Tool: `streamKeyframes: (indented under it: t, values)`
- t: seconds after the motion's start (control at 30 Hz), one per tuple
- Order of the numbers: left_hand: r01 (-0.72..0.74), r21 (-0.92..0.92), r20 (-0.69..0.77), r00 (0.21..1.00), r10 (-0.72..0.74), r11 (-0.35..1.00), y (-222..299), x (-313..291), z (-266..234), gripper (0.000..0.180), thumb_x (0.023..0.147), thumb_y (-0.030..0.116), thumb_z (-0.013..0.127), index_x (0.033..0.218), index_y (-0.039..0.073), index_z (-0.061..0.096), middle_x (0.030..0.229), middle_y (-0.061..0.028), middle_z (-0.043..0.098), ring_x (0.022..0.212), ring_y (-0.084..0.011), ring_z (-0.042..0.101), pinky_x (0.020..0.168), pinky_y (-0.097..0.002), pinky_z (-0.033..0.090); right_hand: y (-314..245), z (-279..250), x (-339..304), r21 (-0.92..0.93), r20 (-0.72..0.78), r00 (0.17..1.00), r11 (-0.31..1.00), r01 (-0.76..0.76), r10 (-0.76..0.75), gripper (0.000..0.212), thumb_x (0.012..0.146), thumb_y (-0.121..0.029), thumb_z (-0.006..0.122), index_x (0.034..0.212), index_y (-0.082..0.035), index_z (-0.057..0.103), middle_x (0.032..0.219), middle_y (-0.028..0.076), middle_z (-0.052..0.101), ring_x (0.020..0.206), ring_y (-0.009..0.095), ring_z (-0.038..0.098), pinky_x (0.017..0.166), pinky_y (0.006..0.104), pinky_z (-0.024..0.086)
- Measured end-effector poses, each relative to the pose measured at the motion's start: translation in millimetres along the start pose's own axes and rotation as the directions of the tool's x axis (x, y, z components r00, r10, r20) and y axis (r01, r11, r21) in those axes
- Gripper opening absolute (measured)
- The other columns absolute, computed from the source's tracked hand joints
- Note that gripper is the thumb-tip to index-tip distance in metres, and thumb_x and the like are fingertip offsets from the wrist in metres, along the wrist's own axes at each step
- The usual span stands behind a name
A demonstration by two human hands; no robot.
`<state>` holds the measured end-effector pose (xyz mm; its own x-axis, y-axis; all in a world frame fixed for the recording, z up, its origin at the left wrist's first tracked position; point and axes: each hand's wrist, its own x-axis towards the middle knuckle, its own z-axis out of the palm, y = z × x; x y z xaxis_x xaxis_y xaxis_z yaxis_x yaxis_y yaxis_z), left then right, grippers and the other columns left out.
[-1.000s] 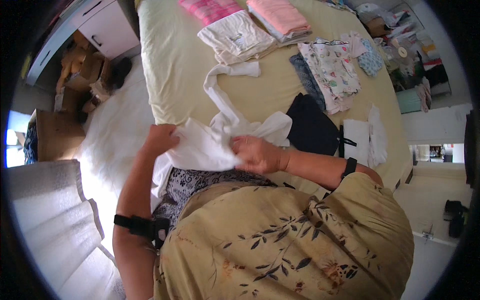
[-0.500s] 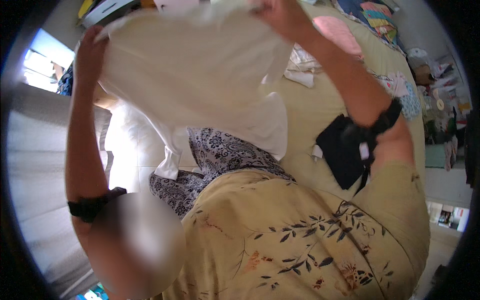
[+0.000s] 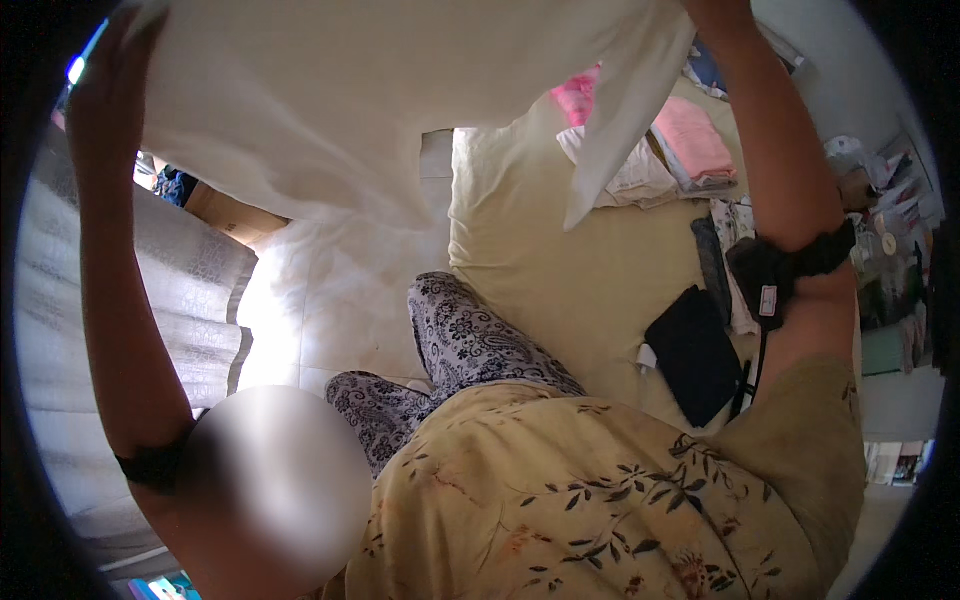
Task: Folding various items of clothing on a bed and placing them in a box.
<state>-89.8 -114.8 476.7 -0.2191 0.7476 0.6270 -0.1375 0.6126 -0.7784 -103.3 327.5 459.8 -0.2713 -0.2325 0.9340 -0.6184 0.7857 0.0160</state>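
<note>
A white long-sleeved top (image 3: 380,90) is spread out in the air before me and runs past the upper edge of the view. At its left side, my left hand (image 3: 112,75) is closed on the cloth. My right hand (image 3: 718,12) is raised at the top right and partly cut off by the frame. The cloth hangs from it, though its fingertips are out of sight. A pointed end of the top dangles below, over the bed.
On the cream-sheeted bed (image 3: 520,220) lie a folded black garment (image 3: 696,352), a folded pink cloth (image 3: 695,138) and whitish clothes (image 3: 640,178). A grey curtain (image 3: 60,300) hangs at left, near a cardboard box (image 3: 235,213). Cluttered shelves (image 3: 895,240) stand at right.
Both hands have gone up and farther apart, lifting and stretching the white top. Its lower part has risen off my lap, baring the floor, the box and more of the bed.
</note>
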Motion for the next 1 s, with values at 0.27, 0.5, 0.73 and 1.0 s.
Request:
streamKeyframes:
  t: [0.27, 0.5, 0.73, 1.0]
  values:
    - [0.816, -0.576, 0.818, 0.575, 0.027, 0.05, 98, -16, -85, 0.033, 0.083, 0.025, 0.052, 0.105, 0.002, 0.055, 0.084, -0.0082, 0.06, 0.075, -0.0122, 0.056, 0.07, -0.0268, 0.046, -1, -6, -101, 0.399, 0.831, 0.546, 0.569, -0.719, 0.107, 0.028, 0.083, -0.026, 0.056, 0.096, -0.001, 0.058, 0.082, 0.0, 0.061, 0.07, 0.003, 0.054, 0.06, 0.0204, 0.045]
    - [0.891, -0.208, 0.871, 0.357, 0.338, -0.404, 124, -56, -88, 0.039, 0.085, 0.035, 0.05, 0.098, -0.001, 0.058, 0.074, -0.0054, 0.06, 0.066, -0.0102, 0.057, 0.061, -0.0225, 0.046, -12, -2, -136, 0.208, 0.978, 0.205, 0.158, -0.965, -0.032, 0.032, 0.085, -0.029, 0.053, 0.101, -0.002, 0.057, 0.086, 0.001, 0.061, 0.075, 0.005, 0.056, 0.065, 0.0193, 0.046]
    - [0.807, -0.074, 0.759, 0.427, 0.493, -0.586, 146, -55, -29, 0.038, 0.085, 0.033, 0.048, 0.101, -0.001, 0.056, 0.082, -0.0072, 0.061, 0.07, -0.0131, 0.058, 0.063, -0.0245, 0.048, 6, 57, -133, 0.14, 0.974, 0.131, -0.037, -0.989, 0.182, 0.039, 0.086, -0.033, 0.049, 0.108, -0.001, 0.052, 0.099, 0.005, 0.058, 0.084, 0.01, 0.057, 0.072, 0.0248, 0.048]
    - [0.412, 0.009, 0.979, 0.181, 0.092, -0.911, 144, 14, -19, 0.034, 0.086, 0.027, 0.048, 0.104, -0.001, 0.052, 0.092, -0.0101, 0.058, 0.081, -0.016, 0.058, 0.072, -0.0287, 0.048, -67, 101, -61, 0.483, 0.846, 0.449, -0.055, -0.874, 0.288, 0.024, 0.086, -0.02, 0.048, 0.087, 0.001, 0.059, 0.07, 0.004, 0.058, 0.06, 0.012, 0.056, 0.056, 0.0228, 0.046]
